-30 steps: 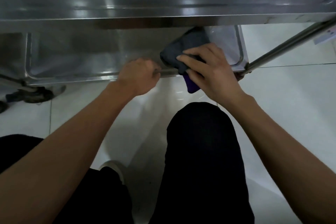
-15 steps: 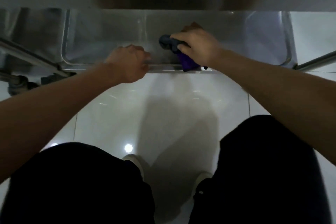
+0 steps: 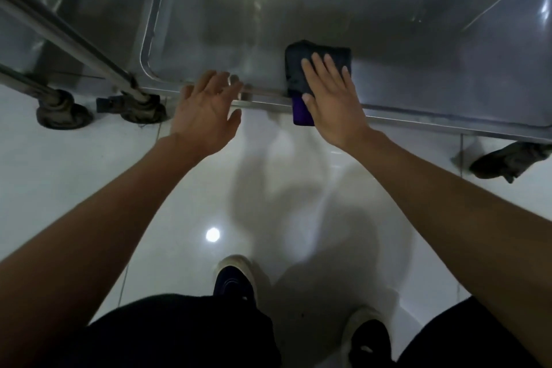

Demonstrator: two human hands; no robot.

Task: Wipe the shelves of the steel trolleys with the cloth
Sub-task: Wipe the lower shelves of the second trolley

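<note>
The bottom shelf of a steel trolley fills the upper part of the view, its raised front rim running left to right. A dark grey cloth with a purple end lies over that rim, half on the shelf. My right hand presses flat on the cloth with fingers spread. My left hand hovers open at the rim just left of it, fingers apart, holding nothing.
A second trolley's slanted steel tubes and two castor wheels stand at the left. Another castor sits at the right under the rim. My knees and both shoes are on the glossy white tiled floor below.
My left hand has let go of the shelf rim and opened. My right hand has flattened onto the cloth instead of bunching it. The view has shifted, showing more floor.
</note>
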